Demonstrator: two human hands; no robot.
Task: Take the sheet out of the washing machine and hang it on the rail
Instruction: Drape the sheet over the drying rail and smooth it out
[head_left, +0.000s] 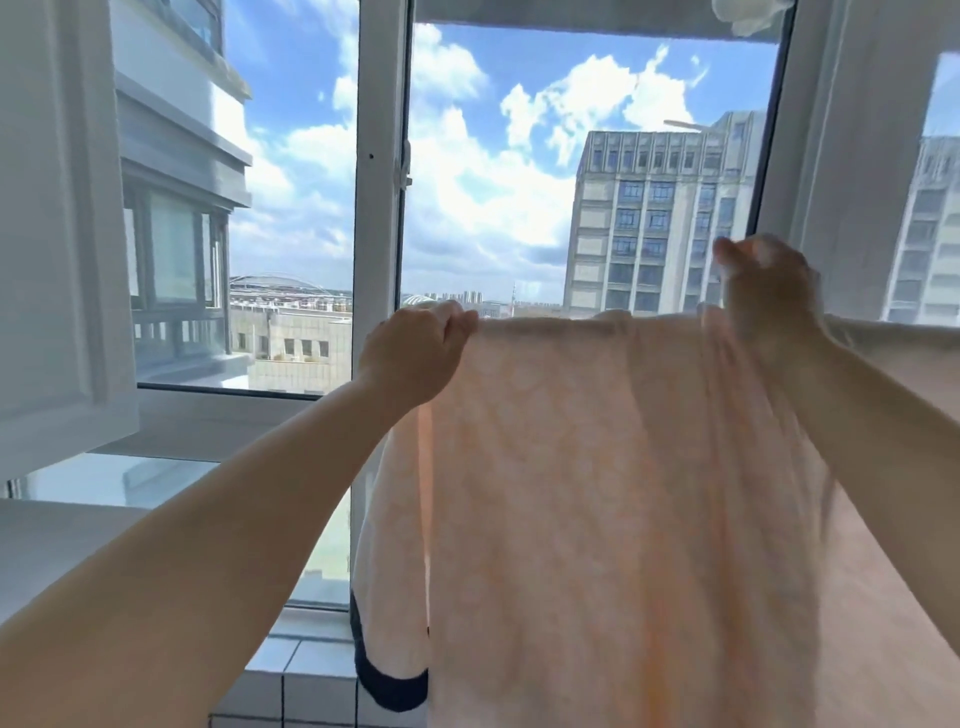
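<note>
The pale peach, faintly patterned cotton sheet (597, 493) is out of the machine and held up before the white-framed window (382, 208); this reads as the hanging step. The left hand (415, 353) has its grip clamped on the sheet's top edge, fingers curled round the cloth. The right hand (769, 291), level with it and well apart, pinches a raised fold of the same edge. The cloth drops below both grips. No rail is plainly visible, so the next move likely calls for lifting the edge over it and spreading sideways.
</note>
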